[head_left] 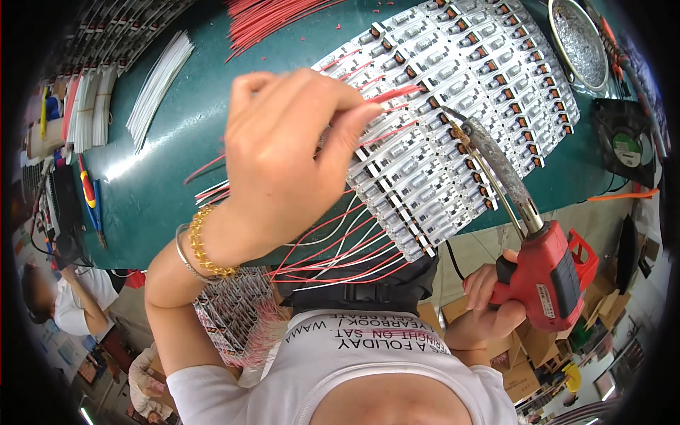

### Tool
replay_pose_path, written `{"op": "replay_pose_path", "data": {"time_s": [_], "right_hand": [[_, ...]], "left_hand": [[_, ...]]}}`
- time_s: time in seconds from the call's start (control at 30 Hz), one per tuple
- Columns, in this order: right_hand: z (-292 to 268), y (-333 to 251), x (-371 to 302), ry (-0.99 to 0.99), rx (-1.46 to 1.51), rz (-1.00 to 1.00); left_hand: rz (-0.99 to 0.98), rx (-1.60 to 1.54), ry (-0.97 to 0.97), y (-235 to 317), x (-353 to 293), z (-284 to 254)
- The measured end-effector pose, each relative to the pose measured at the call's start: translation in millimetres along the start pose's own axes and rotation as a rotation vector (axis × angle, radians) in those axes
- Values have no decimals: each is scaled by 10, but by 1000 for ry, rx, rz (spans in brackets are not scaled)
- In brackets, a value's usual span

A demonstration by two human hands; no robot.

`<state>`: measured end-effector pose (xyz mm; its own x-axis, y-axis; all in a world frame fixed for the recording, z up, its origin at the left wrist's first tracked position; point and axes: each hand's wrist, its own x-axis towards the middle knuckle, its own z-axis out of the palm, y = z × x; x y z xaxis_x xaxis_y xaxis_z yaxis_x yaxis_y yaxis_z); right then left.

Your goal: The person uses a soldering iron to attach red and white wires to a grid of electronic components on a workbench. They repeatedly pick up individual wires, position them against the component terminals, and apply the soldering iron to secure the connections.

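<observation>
Wires were what my left hand (283,152) had hold of: its thumb and fingertips were pinched shut on the end of one red wire (393,93), pressing it down onto the white circuit boards (453,106). The hand was raised over the near corner of that panel, and two bracelets sat on its wrist, one gold chain (202,244) and one thin silver bangle (185,258).

My right hand (485,290) was wrapped tight around the grip of a red soldering gun (549,273), down past the near edge of the green worktop (177,142). Its long grey tip (453,122) reached up onto the boards, touching down just beside the red wire's end.

The boards lay in one big slanted sheet of many small units, too many for me to count. Red and white leads (340,258) trailed off its near edge toward my chest, also beyond counting.

Farther off on the worktop lay one bundle of white wires (159,81) to the left, one bundle of red wires (273,18) at the far edge, one round metal dish (577,42) at the far right and one black fan (623,145) beside it.
</observation>
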<state>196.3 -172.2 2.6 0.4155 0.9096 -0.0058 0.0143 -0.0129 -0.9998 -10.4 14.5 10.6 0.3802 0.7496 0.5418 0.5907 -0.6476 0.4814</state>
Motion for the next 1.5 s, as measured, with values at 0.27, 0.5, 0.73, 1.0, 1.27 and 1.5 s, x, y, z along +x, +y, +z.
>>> {"op": "replay_pose_path", "data": {"time_s": [0.27, 0.5, 0.73, 1.0, 1.27, 1.5], "right_hand": [[31, -8, 23, -43, 45, 29], [88, -16, 91, -66, -14, 72], [186, -68, 112, -102, -101, 38], [72, 42, 30, -33, -71, 18], [139, -21, 76, -100, -32, 48], [149, -16, 74, -42, 1, 23]], "left_hand": [[13, 49, -148, -23, -42, 5], [-61, -37, -120, -28, -42, 60], [-66, -51, -169, -45, -30, 47], [-77, -60, -185, -41, -4, 38], [-80, -55, -190, -46, -5, 22], [-74, -43, -232, -33, 16, -5]]}}
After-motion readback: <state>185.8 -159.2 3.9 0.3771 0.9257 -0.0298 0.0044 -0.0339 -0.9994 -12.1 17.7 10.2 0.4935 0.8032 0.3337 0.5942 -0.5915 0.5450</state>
